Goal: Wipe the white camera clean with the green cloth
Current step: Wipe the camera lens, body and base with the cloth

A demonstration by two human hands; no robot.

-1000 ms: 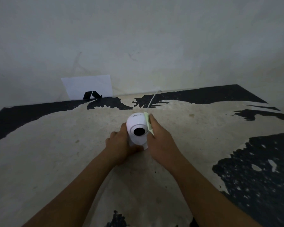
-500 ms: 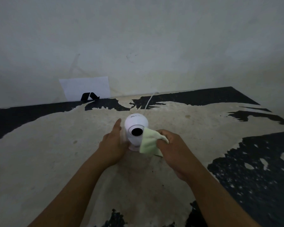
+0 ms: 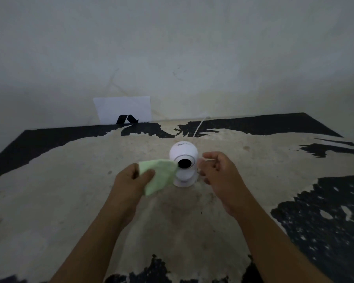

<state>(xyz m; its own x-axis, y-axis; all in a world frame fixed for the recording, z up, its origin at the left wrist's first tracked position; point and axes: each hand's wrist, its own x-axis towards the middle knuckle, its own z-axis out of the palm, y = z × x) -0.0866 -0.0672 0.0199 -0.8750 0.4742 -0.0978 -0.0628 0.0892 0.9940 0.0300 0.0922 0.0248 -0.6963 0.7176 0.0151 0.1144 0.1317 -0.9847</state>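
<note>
The white camera [image 3: 185, 174], a round head with a black lens on a small base, stands upright in the middle of the worn table [image 3: 70, 180]. My left hand [image 3: 131, 180] pinches the green cloth [image 3: 159, 176] just left of the camera, and the cloth's edge touches the head beside the lens. My right hand [image 3: 219, 172] is on the camera's right side with its fingers curled. Its thumb and fingertips rest against the head and base.
A thin white cable [image 3: 198, 127] runs from behind the camera to the wall. A white card [image 3: 123, 109] with a black mark leans on the wall at the back left. Black patches cover the table's back edge and right side.
The green cloth has passed from my right hand to my left hand and now sits on the camera's left. My left hand let go of the camera, and my right hand now rests against it.
</note>
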